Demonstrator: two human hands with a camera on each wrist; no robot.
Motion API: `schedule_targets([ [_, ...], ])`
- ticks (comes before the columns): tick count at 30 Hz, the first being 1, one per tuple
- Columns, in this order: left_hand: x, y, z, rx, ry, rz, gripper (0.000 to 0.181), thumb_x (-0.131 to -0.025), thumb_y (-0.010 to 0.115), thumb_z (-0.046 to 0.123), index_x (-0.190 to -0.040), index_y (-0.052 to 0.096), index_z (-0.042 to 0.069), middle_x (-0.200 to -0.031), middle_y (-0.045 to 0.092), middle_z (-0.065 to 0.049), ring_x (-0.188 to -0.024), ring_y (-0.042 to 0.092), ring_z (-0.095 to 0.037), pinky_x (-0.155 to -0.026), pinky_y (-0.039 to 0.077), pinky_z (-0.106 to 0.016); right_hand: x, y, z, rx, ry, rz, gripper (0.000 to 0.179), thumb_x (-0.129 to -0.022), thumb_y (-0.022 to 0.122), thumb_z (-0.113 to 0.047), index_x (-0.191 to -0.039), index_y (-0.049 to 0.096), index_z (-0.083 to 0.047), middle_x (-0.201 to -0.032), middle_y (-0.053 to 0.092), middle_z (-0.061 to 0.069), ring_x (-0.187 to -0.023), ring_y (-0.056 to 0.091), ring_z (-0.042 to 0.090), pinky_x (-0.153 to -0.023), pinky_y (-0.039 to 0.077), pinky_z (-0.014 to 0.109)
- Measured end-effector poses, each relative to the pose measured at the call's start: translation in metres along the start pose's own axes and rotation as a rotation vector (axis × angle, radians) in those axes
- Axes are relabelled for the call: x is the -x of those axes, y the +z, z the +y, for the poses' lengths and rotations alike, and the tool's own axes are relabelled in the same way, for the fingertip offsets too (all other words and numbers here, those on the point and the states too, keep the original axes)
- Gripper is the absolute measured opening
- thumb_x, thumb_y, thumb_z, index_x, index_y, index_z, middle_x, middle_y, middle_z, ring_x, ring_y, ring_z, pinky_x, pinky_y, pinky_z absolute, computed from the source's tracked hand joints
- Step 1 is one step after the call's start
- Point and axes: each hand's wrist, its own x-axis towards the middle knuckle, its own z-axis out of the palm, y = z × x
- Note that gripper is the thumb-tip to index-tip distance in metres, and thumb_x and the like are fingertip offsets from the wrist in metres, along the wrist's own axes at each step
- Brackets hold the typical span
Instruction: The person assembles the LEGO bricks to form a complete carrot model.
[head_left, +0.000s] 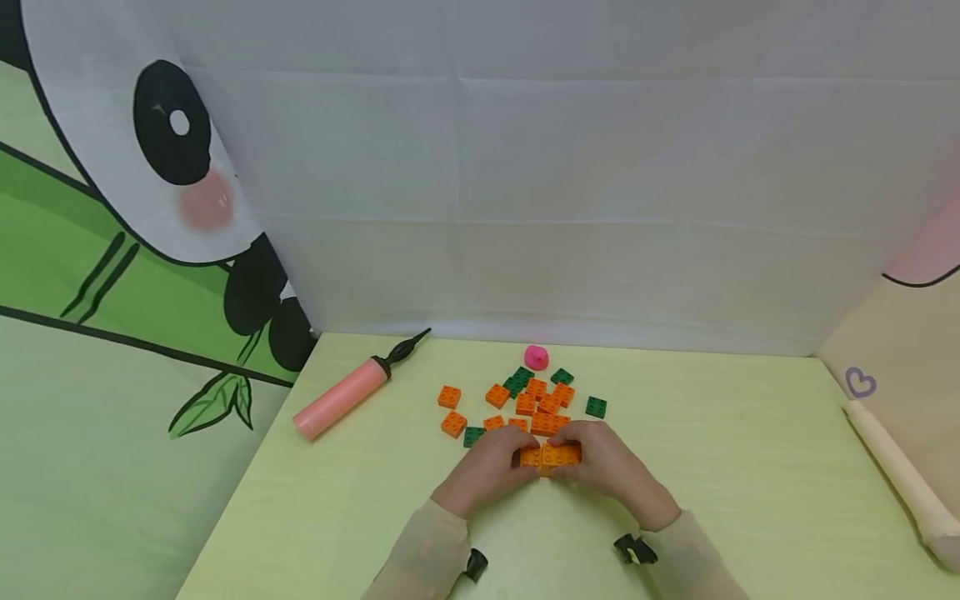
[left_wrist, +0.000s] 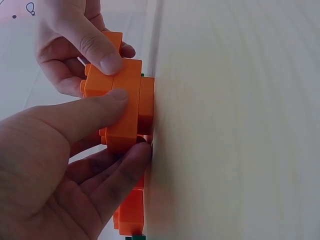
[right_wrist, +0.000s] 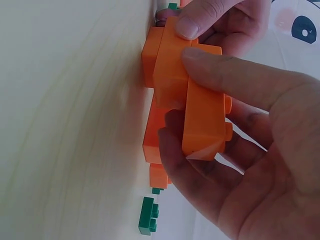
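Both hands hold a small stack of joined orange building bricks (head_left: 561,455) low over the table near its middle. My left hand (head_left: 495,467) pinches the stack from the left, with its thumb across the near face and fingers behind. From the other side my right hand (head_left: 603,462) grips an upper orange brick (right_wrist: 204,120) between thumb and curled fingers. A middle brick (right_wrist: 170,65) lies under it, and a lower brick (left_wrist: 146,105) is at the bottom, close to the tabletop. Fingers hide parts of the far side.
Several loose orange bricks (head_left: 497,396) and green bricks (head_left: 596,407) lie beyond the hands. A pink round object (head_left: 536,357) sits behind them. Left on the table (head_left: 750,467) is a pink hand pump (head_left: 341,398) with a black nozzle. A pale roll (head_left: 900,479) lies along the right edge.
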Motion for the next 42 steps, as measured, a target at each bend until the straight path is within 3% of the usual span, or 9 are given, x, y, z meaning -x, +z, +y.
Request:
schedule_targets([
  [18, -0.003, -0.002, 0.0, -0.008, -0.021, -0.019, 0.03, -0.093, 0.081, 0.028, -0.119, 0.074, 0.014, -0.11, 0.068, 0.008, -0.096, 0.059, -0.01, -0.093, 0.052, -0.032, -0.002, -0.003, -0.002, 0.019, 0.008, -0.041, 0.031, -0.08, 0.092, -0.014, -0.108, 0.08, -0.007, -0.097, 0.073, -0.005, -0.087, 0.06, 0.014, -0.086, 0.055, 0.041],
  [26, -0.002, -0.002, -0.001, -0.036, 0.003, -0.012, 0.03, -0.093, 0.081, 0.028, -0.119, 0.074, 0.015, -0.11, 0.068, 0.008, -0.097, 0.06, -0.01, -0.093, 0.051, -0.032, -0.001, -0.003, -0.003, 0.026, 0.007, -0.05, 0.032, -0.081, 0.092, -0.015, -0.109, 0.08, -0.006, -0.097, 0.073, -0.004, -0.085, 0.06, 0.013, -0.084, 0.055, 0.041],
  [33, -0.001, -0.012, 0.0, 0.034, 0.009, -0.008, 0.024, -0.095, 0.079, 0.027, -0.116, 0.075, 0.016, -0.094, 0.062, 0.011, -0.08, 0.054, -0.009, -0.074, 0.049, -0.026, 0.0, -0.003, -0.003, 0.037, 0.004, -0.046, 0.031, -0.081, 0.092, -0.015, -0.108, 0.08, -0.005, -0.095, 0.073, -0.005, -0.083, 0.059, 0.013, -0.081, 0.055, 0.039],
  [37, -0.005, -0.019, 0.0, 0.041, 0.014, 0.015, 0.014, -0.098, 0.075, 0.024, -0.11, 0.076, 0.016, -0.087, 0.06, 0.012, -0.076, 0.053, -0.009, -0.07, 0.048, -0.025, 0.0, -0.002, -0.003, 0.033, 0.013, -0.044, 0.035, -0.081, 0.092, -0.016, -0.111, 0.08, -0.003, -0.097, 0.074, -0.002, -0.085, 0.06, 0.014, -0.083, 0.055, 0.039],
  [42, -0.018, -0.023, 0.0, -0.023, 0.016, 0.052, 0.013, -0.1, 0.074, 0.023, -0.111, 0.076, 0.017, -0.094, 0.064, 0.012, -0.079, 0.055, -0.01, -0.074, 0.051, -0.025, -0.001, 0.0, -0.001, 0.048, 0.005, -0.038, 0.038, -0.08, 0.092, -0.017, -0.113, 0.079, -0.002, -0.099, 0.075, 0.001, -0.087, 0.062, 0.015, -0.083, 0.056, 0.039],
])
